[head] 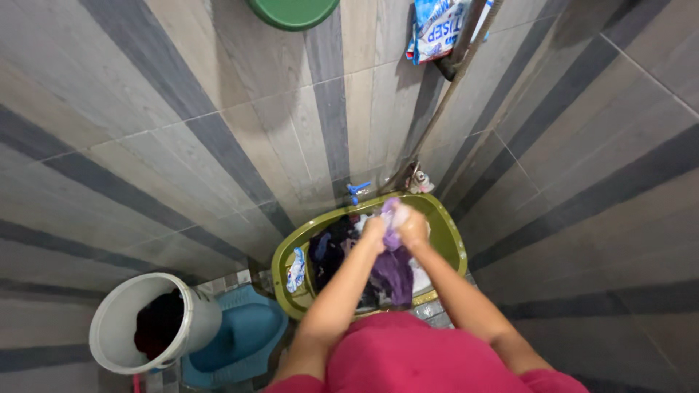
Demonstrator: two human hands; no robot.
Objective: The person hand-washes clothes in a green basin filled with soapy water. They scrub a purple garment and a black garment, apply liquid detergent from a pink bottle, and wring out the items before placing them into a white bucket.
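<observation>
From the head camera we see our left hand (374, 231) and right hand (413, 227) both clenched on a wet purple cloth garment (393, 271), held over the olive-green oval plastic basin (451, 240) of laundry, grey round plastic bucket (116, 320) well apart at left.

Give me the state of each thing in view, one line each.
Left hand: closed on the purple cloth, over the basin.
Right hand: closed on the same cloth, against the left hand.
Purple cloth: bunched at the hands, rest hanging into the basin.
Green basin: on the floor, holding clothes.
Grey bucket: upright, dark clothes inside.
Packet: up on the wall by the pipe.
</observation>
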